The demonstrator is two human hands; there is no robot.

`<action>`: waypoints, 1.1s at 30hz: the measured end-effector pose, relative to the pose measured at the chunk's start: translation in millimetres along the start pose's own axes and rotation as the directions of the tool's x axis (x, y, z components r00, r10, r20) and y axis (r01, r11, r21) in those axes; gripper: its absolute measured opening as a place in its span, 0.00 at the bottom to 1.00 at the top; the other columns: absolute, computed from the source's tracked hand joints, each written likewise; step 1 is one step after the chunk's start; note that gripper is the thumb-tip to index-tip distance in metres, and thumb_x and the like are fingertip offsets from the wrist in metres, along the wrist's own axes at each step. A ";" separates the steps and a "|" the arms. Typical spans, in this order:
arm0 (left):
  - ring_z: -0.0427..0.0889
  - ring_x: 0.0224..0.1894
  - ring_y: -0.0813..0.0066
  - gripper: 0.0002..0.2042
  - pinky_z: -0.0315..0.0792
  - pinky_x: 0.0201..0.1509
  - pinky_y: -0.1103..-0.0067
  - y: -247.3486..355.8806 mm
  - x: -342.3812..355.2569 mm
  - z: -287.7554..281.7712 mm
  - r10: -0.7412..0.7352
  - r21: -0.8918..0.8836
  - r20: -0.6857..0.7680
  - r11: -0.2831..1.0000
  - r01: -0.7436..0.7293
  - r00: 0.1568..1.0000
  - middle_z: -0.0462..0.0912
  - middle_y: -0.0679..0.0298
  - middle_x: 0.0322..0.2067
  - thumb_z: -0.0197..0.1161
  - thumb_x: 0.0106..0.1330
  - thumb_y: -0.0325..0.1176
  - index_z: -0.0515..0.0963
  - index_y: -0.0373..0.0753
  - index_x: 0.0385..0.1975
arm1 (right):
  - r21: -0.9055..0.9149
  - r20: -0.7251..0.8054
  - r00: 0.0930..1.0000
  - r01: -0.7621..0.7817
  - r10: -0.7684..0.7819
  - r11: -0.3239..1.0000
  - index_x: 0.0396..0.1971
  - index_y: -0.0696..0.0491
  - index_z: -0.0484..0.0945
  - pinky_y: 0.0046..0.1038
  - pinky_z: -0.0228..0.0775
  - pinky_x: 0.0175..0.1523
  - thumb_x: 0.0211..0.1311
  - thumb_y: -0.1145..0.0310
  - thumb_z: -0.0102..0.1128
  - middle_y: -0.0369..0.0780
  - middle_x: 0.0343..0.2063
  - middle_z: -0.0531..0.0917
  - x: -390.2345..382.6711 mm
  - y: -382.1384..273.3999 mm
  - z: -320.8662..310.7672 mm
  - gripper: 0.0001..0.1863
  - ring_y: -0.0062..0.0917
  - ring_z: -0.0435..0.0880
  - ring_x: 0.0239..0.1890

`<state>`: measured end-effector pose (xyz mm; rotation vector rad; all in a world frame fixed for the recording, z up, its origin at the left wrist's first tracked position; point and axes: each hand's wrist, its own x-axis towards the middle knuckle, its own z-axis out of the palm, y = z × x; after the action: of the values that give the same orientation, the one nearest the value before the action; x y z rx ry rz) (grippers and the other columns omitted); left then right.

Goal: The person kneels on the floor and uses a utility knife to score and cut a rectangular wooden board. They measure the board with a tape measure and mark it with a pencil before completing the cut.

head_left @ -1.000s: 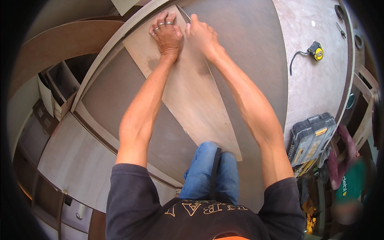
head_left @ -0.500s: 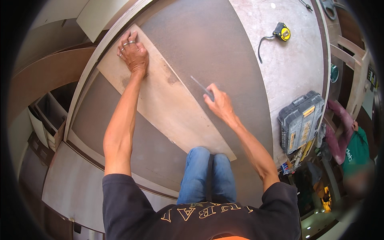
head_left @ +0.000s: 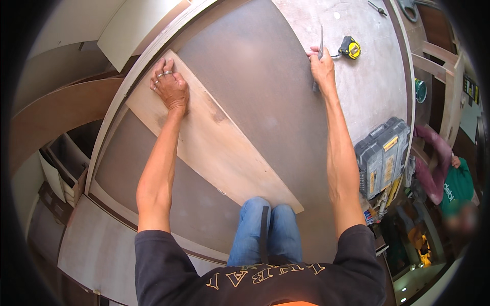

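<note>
A long pale wooden board lies slantwise across a large brown panel, its near end by my knees. My left hand, with rings on its bent fingers, presses down on the board's far end and holds it. My right hand is off to the right of the board, closed around a slim grey tool with a narrow pointed blade; its exact kind is unclear. Close by that hand is a yellow and black tape measure, its short pulled-out strip partly hidden behind my fingers.
The brown panel spreads under the board, with a whitish strip on its right. A grey tool case stands at the right edge, above several loose tools. Another person in a green top is at the far right. Shelves stand at left.
My right hand has swung from beside the board out to the right, up to the tape measure, carrying the slim tool. My left hand stays on the board. The view has shifted slightly.
</note>
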<state>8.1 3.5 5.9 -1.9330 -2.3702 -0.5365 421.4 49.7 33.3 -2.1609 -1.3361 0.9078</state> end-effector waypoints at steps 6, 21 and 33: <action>0.65 0.66 0.67 0.22 0.53 0.70 0.61 -1.1 1.0 -5.2 -0.010 0.010 0.003 1.000 0.010 1.000 0.72 0.68 0.59 0.56 0.56 0.26 0.77 0.49 0.53 | 0.142 0.519 0.847 -0.221 0.117 0.965 0.47 0.63 0.80 0.29 0.69 0.54 0.62 0.53 0.66 0.42 0.35 0.82 6.8 -37.5 -38.9 0.26 0.26 0.80 0.43; 0.63 0.66 0.66 0.22 0.52 0.70 0.61 -2.2 4.5 -5.1 -0.009 -0.002 0.019 1.000 0.009 1.000 0.70 0.68 0.59 0.55 0.57 0.24 0.75 0.50 0.52 | 0.081 0.312 0.942 0.101 -0.121 0.992 0.35 0.59 0.81 0.22 0.64 0.35 0.64 0.59 0.66 0.30 0.23 0.75 -46.7 -91.7 -65.9 0.16 0.15 0.71 0.28; 0.63 0.66 0.66 0.20 0.51 0.71 0.61 -0.4 -1.2 -5.3 -0.008 -0.012 0.052 1.000 0.008 0.999 0.69 0.68 0.59 0.53 0.58 0.25 0.76 0.48 0.52 | 0.023 0.243 0.956 0.162 -0.163 0.986 0.37 0.61 0.81 0.23 0.66 0.36 0.64 0.63 0.65 0.32 0.24 0.78 -67.3 -105.7 -69.6 0.14 0.16 0.73 0.28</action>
<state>7.0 0.8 10.5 -1.9667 -2.4120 -0.5082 386.0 33.5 171.2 -1.9496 -1.6010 1.1352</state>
